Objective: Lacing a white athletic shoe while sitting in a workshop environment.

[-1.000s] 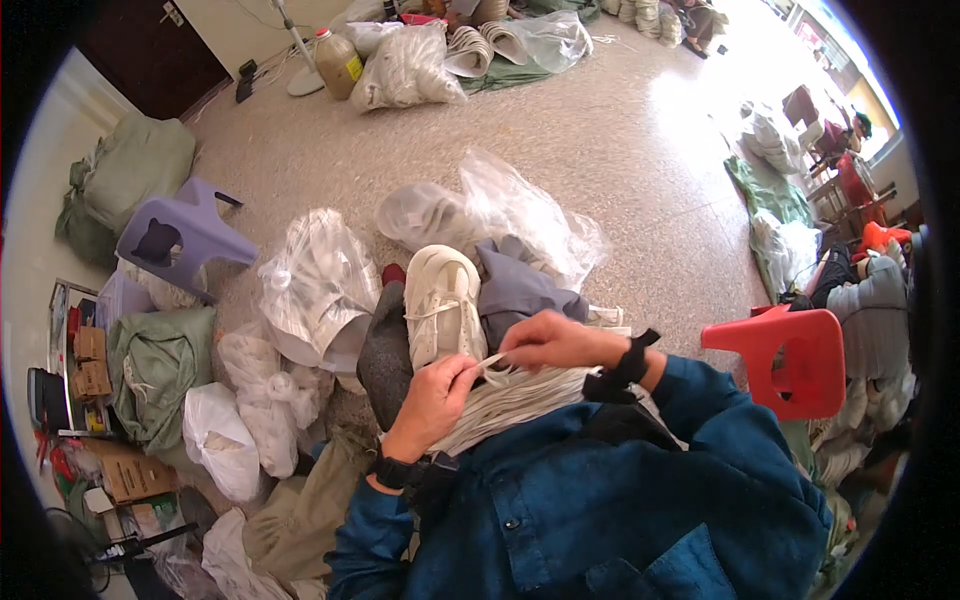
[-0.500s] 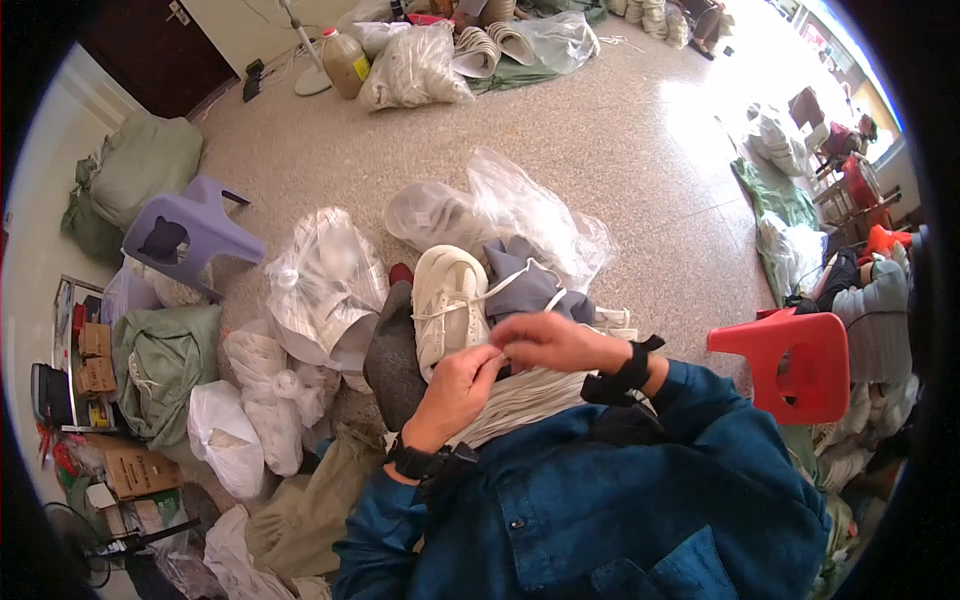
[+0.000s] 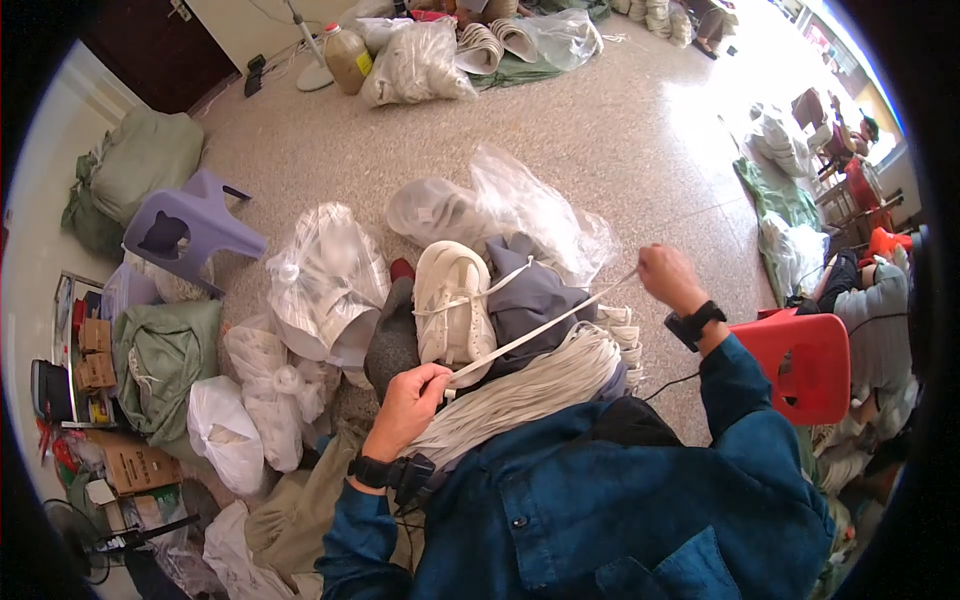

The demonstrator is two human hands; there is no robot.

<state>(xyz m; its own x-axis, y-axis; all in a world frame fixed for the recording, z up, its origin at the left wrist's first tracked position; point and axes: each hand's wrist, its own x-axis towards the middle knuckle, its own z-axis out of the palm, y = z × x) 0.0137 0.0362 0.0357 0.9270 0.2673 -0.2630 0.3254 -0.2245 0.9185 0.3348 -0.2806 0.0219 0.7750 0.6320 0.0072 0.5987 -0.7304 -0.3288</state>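
Shoelace [image 3: 545, 327] stretches straight, pinched in left hand [image 3: 405, 408] and right hand [image 3: 672, 278]. Plastic bags [image 3: 318, 265] and 1 red stool [image 3: 828, 360] crowd the speckled floor [image 3: 300, 150].

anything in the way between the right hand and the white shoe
Yes, in this view: grey fabric lies between the right hand and the white shoe, and a white lace held by that hand crosses the fabric.

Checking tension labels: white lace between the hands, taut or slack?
Looks taut: the white lace runs nearly straight from left hand to right hand.
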